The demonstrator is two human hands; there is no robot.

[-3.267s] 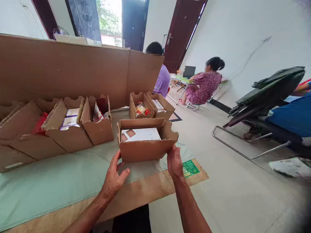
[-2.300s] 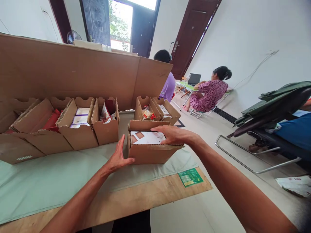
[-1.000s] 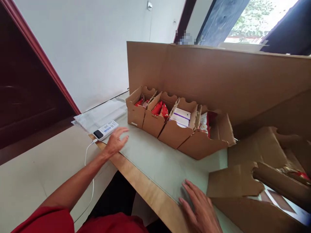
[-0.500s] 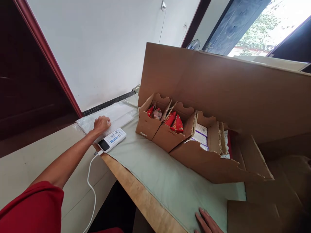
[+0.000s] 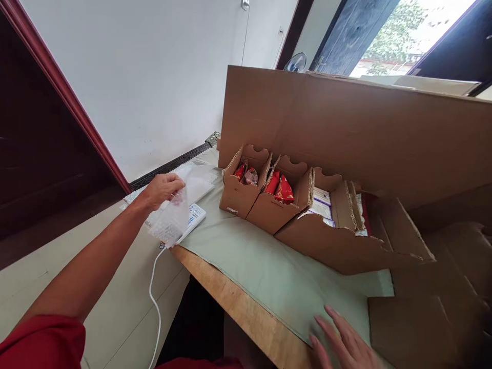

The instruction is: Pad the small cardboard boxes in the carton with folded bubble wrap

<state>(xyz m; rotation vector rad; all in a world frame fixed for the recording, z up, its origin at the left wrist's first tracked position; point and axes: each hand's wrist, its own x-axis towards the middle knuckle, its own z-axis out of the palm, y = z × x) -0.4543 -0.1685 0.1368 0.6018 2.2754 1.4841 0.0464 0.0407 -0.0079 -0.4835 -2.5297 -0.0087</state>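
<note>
My left hand [image 5: 166, 188] is closed on the edge of a translucent bubble wrap bag [image 5: 169, 221], lifted at the table's left end. The bag hangs down over part of a white power bank [image 5: 196, 218], whose blue print shows beside it. More clear bubble wrap [image 5: 200, 190] lies flat behind the hand. My right hand [image 5: 344, 341] rests low at the front of the green cloth [image 5: 261, 261], fingers spread, holding nothing; part of it is cut off by the frame's bottom edge.
Cardboard bins [image 5: 246, 202] stand in a row, with red packets [image 5: 284, 189] and white-and-purple boxes [image 5: 322, 202] inside. A tall cardboard panel [image 5: 338, 118] rises behind them. A white cable [image 5: 154, 297] drops from the power bank past the wooden table edge [image 5: 226, 302].
My left hand has lifted a bubble wrap bag off the pile and brought it rightward over the power bank. My right hand has come further into view, its fingers spread wider.
</note>
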